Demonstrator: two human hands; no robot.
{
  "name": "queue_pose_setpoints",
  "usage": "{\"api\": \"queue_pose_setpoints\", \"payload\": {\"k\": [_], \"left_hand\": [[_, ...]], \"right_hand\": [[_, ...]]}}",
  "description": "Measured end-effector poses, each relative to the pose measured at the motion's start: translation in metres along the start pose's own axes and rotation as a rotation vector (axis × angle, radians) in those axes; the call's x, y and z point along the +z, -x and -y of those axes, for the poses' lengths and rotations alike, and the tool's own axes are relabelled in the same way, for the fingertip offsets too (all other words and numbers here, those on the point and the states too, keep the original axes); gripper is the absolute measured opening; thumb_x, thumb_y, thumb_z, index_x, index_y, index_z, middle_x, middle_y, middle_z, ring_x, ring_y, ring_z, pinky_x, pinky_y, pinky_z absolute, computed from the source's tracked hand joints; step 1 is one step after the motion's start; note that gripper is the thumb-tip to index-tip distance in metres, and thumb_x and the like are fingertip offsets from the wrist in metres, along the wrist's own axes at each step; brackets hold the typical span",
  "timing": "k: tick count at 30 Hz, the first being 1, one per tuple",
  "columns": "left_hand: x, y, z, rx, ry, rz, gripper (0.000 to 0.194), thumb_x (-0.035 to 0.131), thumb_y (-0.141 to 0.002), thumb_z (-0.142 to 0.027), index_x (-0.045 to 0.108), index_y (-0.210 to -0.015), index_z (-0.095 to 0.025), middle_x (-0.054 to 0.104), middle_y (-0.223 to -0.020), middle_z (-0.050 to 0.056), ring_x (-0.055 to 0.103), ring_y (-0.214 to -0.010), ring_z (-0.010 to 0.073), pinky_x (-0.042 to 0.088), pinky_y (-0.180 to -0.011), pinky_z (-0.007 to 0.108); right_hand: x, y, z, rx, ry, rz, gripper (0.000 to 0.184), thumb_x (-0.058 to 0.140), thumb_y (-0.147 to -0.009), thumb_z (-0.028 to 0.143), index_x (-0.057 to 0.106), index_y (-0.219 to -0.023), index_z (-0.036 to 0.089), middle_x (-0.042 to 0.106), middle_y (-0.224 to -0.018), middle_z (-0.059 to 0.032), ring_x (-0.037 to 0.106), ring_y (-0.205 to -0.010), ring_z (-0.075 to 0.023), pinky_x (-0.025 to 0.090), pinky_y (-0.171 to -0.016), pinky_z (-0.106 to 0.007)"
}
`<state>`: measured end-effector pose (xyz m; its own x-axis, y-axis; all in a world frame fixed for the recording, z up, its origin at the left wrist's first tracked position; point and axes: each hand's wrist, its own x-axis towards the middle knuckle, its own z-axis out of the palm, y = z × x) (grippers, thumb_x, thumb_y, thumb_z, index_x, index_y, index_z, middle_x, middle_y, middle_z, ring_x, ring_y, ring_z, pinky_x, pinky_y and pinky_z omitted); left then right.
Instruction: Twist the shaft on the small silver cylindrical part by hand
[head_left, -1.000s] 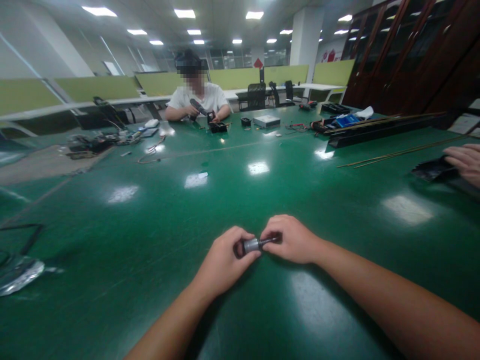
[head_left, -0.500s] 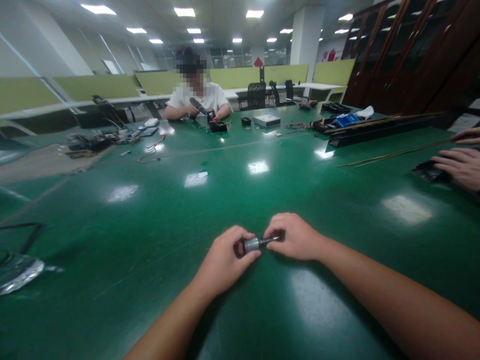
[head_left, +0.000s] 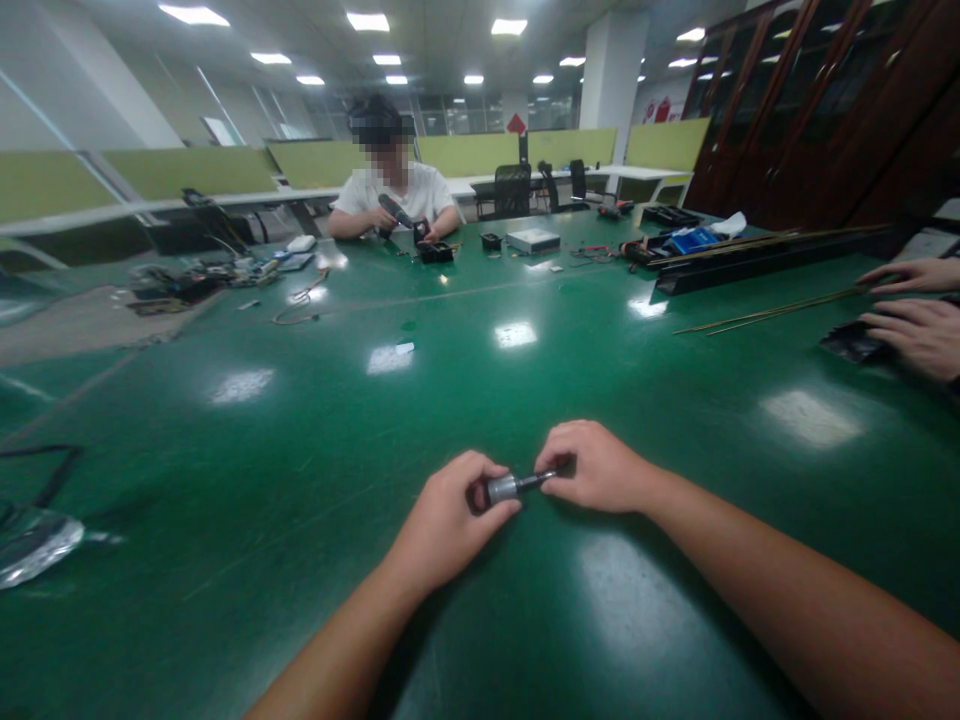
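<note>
- The silver-grey cylinder (head_left: pixel 503 488) is just above or on the green tabletop (head_left: pixel 337 420), between the person's two hands, lying roughly sideways.
- The left hand (head_left: pixel 446 520) grasps the cylinder at its dark left end, with thumb and fingers curled round it.
- The right hand (head_left: pixel 600 470) pinches the dark, thin shaft (head_left: pixel 534 481) that runs out from the cylinder's right side.
- The step in hand seems to be handling at both ends: one hand steadies the body while the other works at the shaft. Whether it is being turned, pulled or pushed cannot be told.
- Any further move at the shaft would call for a firm left hold and the right fingertips kept in line with the cylinder, since a sideways tug could tilt it.
- The left fingers and palm cover much of the dark end, and the right fingers cover the shaft's far tip. Whether shaft and cylinder are one piece or two is unclear.
- At the right edge, a co-worker's hands (head_left: pixel 911 335) are cut off by the frame, beside a black object (head_left: pixel 853 342) too blurred to name.
</note>
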<state>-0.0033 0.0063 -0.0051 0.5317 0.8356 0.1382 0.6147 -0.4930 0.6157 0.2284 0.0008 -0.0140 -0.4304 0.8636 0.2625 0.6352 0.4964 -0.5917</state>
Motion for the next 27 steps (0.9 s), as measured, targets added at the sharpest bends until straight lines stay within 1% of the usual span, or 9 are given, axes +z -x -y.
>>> {"api": "queue_pose_setpoints", "payload": {"k": [6, 18, 27], "left_hand": [[0.0, 0.0, 0.0, 0.009, 0.0, -0.002, 0.017, 0.071, -0.08, -0.03, 0.064, -0.092, -0.02, 0.059, -0.078, 0.0, 0.057, -0.071, 0.0167, 0.042, -0.066, 0.027], [0.0, 0.0, -0.002, 0.009, -0.005, -0.001, 0.017, 0.072, -0.079, -0.029, 0.064, -0.091, -0.02, 0.06, -0.079, 0.0, 0.057, -0.07, 0.0165, 0.042, -0.065, 0.027], [-0.001, 0.001, -0.002, 0.01, -0.005, 0.005, 0.016, 0.071, -0.079, -0.029, 0.064, -0.091, -0.019, 0.06, -0.08, 0.0, 0.056, -0.07, 0.0165, 0.042, -0.065, 0.027]], "right_hand": [[-0.003, 0.0, -0.002, -0.003, -0.008, 0.011, 0.009, 0.073, -0.071, 0.015, 0.074, -0.079, 0.019, 0.069, -0.075, -0.0006, 0.061, -0.071, -0.0141, 0.043, -0.071, -0.026], [-0.012, 0.002, -0.004, 0.058, -0.039, 0.053, 0.009, 0.074, -0.071, 0.016, 0.075, -0.08, 0.017, 0.069, -0.077, -0.0013, 0.062, -0.07, -0.013, 0.043, -0.065, -0.024], [-0.015, 0.004, -0.006, 0.082, -0.073, 0.057, 0.011, 0.074, -0.07, 0.015, 0.075, -0.08, 0.018, 0.068, -0.076, -0.0008, 0.062, -0.069, -0.0128, 0.044, -0.065, -0.024]]}}
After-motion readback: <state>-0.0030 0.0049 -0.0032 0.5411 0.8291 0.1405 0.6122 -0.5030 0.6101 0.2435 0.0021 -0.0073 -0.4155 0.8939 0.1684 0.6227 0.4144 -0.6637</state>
